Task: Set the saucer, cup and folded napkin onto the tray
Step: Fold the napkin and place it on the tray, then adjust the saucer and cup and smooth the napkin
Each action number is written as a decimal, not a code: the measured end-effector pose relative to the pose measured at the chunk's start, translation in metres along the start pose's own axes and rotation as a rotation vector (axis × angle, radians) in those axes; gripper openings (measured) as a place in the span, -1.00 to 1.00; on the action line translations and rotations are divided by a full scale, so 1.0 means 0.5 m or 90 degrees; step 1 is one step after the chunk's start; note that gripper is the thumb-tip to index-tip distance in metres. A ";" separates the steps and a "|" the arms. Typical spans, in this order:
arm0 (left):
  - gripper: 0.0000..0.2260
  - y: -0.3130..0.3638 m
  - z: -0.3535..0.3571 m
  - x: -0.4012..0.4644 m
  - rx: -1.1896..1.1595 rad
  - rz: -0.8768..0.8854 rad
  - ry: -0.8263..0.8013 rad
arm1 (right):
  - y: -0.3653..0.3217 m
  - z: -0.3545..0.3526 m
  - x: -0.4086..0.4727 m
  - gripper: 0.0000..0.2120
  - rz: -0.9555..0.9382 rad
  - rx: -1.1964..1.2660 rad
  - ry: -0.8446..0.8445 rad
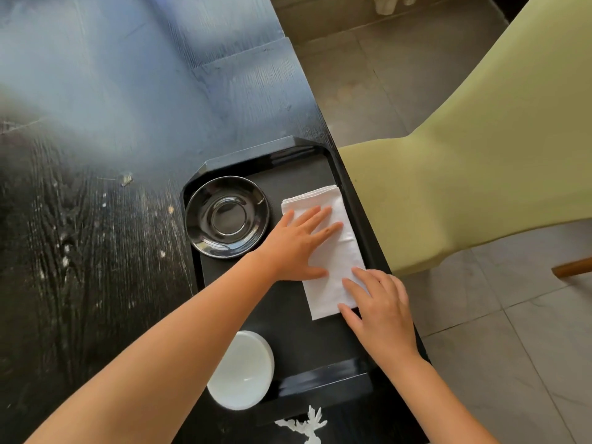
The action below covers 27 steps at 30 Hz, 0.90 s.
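A black tray (256, 155) lies on the dark wooden table by its right edge. A glossy black saucer (198, 216) rests in the tray's far left corner. A white folded napkin (339, 251) lies flat along the tray's right side. My left hand (298, 245) presses flat on the napkin's middle with fingers spread. My right hand (381, 312) rests with its fingertips on the napkin's near right corner. A white cup (242, 370), seen from above, stands at the tray's near left edge, partly hidden by my left forearm.
A pale green chair (464, 171) stands right beside the table edge, over a tiled floor (512, 331). The dark table (96, 219) stretches left of the tray. A white ornament (307, 426) shows at the bottom edge.
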<state>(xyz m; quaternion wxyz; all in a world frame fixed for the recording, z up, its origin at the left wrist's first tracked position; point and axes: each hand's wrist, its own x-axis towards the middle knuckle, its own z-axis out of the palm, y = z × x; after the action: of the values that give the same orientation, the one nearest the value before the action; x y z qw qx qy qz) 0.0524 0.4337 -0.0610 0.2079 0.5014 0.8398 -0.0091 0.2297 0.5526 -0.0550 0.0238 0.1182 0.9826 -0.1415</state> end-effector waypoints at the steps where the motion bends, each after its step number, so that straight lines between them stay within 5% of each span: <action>1: -0.23 -0.001 -0.002 -0.010 -0.015 -0.010 0.014 | -0.006 -0.004 0.004 -0.60 0.008 0.001 0.005; 8: -0.44 -0.068 -0.012 -0.172 -0.040 -0.138 0.205 | -0.090 -0.020 0.101 -0.58 -0.134 0.026 0.062; 16: -0.47 -0.136 0.046 -0.293 -0.011 -0.246 0.000 | -0.180 0.038 0.213 -0.52 -0.361 -0.089 -0.122; 27: -0.55 -0.104 0.054 -0.311 -0.088 -0.243 -0.008 | -0.164 0.016 0.191 -0.55 -0.394 -0.093 -0.143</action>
<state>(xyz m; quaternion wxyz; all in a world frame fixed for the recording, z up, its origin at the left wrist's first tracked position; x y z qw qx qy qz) 0.0814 0.2712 -0.0399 0.2414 0.3173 0.9171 0.0060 0.1177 0.4952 -0.0479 0.0965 -0.2041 0.9706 -0.0834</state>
